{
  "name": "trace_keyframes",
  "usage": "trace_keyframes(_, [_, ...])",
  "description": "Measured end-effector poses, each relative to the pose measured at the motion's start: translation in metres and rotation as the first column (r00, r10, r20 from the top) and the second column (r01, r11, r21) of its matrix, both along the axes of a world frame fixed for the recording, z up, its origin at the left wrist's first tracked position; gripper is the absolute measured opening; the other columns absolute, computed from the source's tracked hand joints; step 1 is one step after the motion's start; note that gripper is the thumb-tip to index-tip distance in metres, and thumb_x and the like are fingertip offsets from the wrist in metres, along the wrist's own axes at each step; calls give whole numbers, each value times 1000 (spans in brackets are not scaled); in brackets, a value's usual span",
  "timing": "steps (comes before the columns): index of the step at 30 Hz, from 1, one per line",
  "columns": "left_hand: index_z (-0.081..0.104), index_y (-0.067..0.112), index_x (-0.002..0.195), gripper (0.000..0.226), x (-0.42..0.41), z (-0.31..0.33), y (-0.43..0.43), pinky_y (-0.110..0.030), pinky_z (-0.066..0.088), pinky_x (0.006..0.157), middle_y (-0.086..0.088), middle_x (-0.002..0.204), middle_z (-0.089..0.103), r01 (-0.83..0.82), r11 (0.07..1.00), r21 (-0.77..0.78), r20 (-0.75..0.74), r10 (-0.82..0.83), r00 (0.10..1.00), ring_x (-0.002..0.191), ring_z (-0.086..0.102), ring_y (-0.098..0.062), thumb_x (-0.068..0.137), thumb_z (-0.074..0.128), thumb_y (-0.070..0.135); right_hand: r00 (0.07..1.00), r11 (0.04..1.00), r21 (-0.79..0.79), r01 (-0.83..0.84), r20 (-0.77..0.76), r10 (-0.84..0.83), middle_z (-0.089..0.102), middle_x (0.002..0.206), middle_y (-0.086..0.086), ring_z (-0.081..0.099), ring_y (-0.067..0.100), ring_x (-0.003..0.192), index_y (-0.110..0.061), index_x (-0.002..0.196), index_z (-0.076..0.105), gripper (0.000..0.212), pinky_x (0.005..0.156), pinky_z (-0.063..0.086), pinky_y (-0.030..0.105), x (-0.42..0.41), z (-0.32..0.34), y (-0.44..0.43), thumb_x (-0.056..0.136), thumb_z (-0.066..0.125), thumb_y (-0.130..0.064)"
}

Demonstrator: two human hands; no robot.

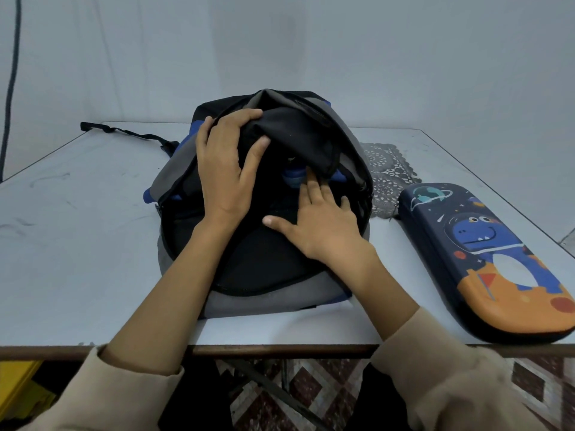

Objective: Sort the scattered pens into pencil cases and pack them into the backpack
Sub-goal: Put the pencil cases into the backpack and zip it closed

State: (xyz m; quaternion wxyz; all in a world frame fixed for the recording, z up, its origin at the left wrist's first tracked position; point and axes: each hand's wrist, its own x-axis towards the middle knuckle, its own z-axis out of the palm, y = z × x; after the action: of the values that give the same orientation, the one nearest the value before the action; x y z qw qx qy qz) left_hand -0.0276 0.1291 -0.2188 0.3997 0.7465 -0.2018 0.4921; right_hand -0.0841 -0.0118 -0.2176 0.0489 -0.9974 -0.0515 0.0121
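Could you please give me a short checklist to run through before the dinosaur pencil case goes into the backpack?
1. Opening held open: the left hand grips the flap of the backpack and holds it lifted: ok.
2. Right hand free to fetch: it lies flat on the backpack, fingers straight and reaching into the opening: ok.
3. Dinosaur pencil case closed: it lies lid-down on the table, right of the backpack; the zip's end is not visible: cannot tell.
4. Room inside: a blue item sits in the opening and the rest is hidden: cannot tell.
5. Pens all cased: none shows on the table, but the case's contents are hidden: cannot tell.
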Motion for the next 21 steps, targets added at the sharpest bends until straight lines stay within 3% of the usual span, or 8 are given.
trace_keyframes(7, [59,9,121,27,0,0,-1,-52,29,111,14,121,55,1,1000,-3,-4,-1,1000,116,37,20,98,55,22,1000,997,-69,14,-16,-16,-7,163,7,-2,25,149,-8,154,7,93,120,6,50,19,4,7,90,27,-73])
trace_keyframes(14, [59,9,121,26,2,0,-1,-52,31,109,13,121,56,-13,1000,-2,-2,13,1000,115,44,10,98,55,22,999,997,-75,20,-49,-24,-8,162,8,-2,25,149,-10,155,2,92,119,5,51,27,7,10,91,29,-71])
trace_keyframes(21, [61,11,115,24,11,14,-3,-54,35,105,18,112,57,-46,993,-105,-32,43,999,106,40,22,97,56,26,1000,1000,5,-12,7,12,-18,161,4,-9,23,149,-13,155,-4,93,119,4,53,27,-6,4,91,29,-72])
